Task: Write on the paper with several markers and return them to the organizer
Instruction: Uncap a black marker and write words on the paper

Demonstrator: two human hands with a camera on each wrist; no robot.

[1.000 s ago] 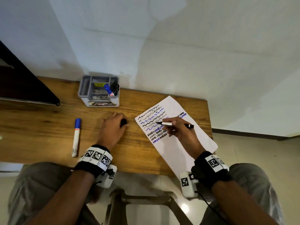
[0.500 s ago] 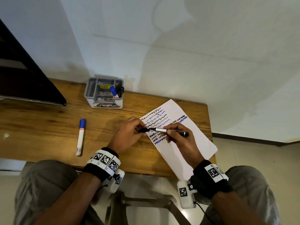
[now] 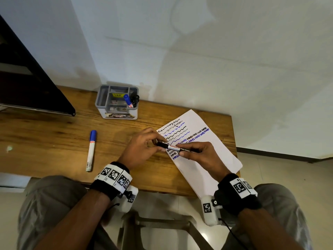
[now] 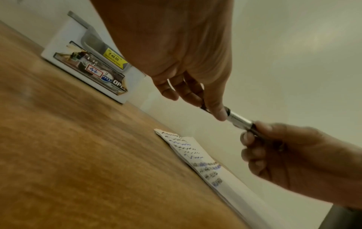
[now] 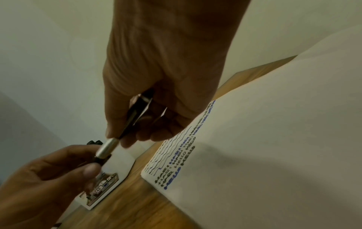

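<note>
if the cap (image 3: 161, 145), pinched by the left hand (image 3: 142, 147), seats crooked on the marker (image 3: 180, 148) gripped by the right hand (image 3: 200, 154), ink may smear the paper (image 3: 216, 159) at 6 o'clock.

The black marker's (image 3: 177, 148) tip is hidden inside the left hand (image 3: 142, 148); labels in the organizer (image 3: 117, 112), at eleven o'clock, seem too small to read.

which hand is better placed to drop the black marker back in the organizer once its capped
Probably right: the right hand already grips the black marker by its barrel, while the left hand only pinches its cap. The organizer stands nearer the left hand, though.
</note>
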